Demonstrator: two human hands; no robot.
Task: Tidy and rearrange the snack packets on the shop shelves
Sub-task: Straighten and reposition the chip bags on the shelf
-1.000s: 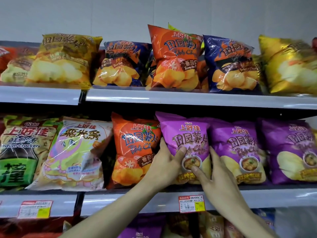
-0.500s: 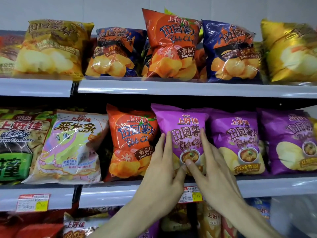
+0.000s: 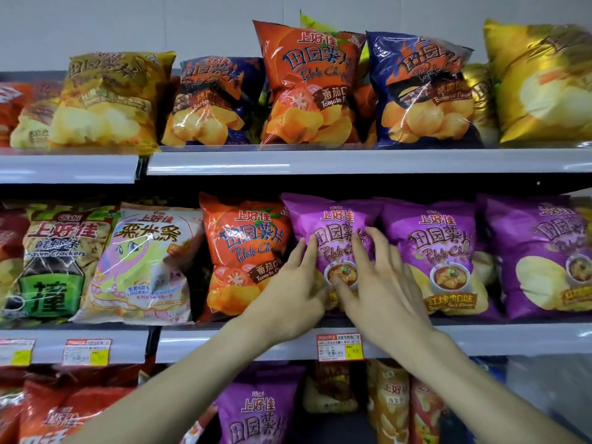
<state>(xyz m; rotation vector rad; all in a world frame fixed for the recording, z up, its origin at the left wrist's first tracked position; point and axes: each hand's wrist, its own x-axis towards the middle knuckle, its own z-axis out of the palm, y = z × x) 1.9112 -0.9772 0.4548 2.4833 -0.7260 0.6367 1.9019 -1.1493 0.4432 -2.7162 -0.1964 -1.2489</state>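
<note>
A purple potato-chip packet (image 3: 333, 225) stands upright on the middle shelf (image 3: 230, 344), between an orange tomato-chip packet (image 3: 243, 251) and two more purple packets (image 3: 439, 245) on its right. My left hand (image 3: 291, 293) lies against its lower left side with straight fingers. My right hand (image 3: 381, 283) rests flat on its front, fingers spread. Neither hand grips the packet.
The top shelf (image 3: 352, 160) holds yellow, blue, orange and gold chip packets. Prawn crackers (image 3: 54, 261) and a pale corn-stick packet (image 3: 144, 264) stand at the middle left. Price tags (image 3: 340, 347) hang on the shelf edge. More packets fill the lower shelf (image 3: 256, 408).
Both hands let go of the purple packet's lower sides and now lie flat on its front with straightened fingers, slightly higher up. The view shifted a little.
</note>
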